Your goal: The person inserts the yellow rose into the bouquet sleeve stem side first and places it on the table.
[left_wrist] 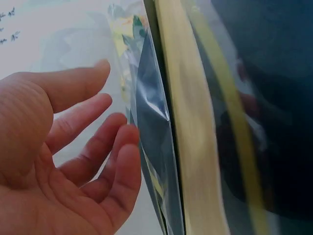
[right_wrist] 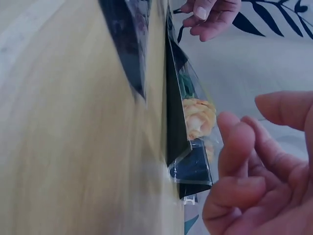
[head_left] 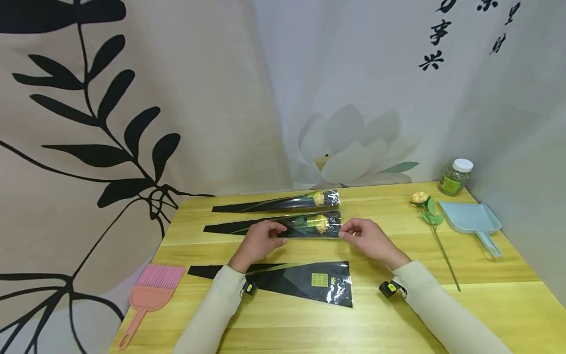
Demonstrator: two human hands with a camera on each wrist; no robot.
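My left hand [head_left: 262, 239] hovers at the near edge of the middle wrapped flower [head_left: 320, 223], a yellow bloom in a clear and black sleeve. Its fingers are loosely bent, with nothing between them in the left wrist view. At the sleeve's right end is my right hand [head_left: 366, 238], its fingers loosely curled and a gap to the thumb in the right wrist view. Whether a fingertip brushes the sleeve, I cannot tell. Behind lies another wrapped flower [head_left: 318, 198]. Nearer to me, a flat black flower sleeve [head_left: 300, 285] with a yellow-green label lies partly behind my left forearm.
A loose peach rose [head_left: 435, 231] with a long stem lies on the wooden table [head_left: 495, 314] to the right. Beside it are a light-blue dustpan [head_left: 470, 217] and a white-lidded jar [head_left: 455, 178]. A pink brush [head_left: 152, 295] lies at the left edge. Printed curtains hang behind.
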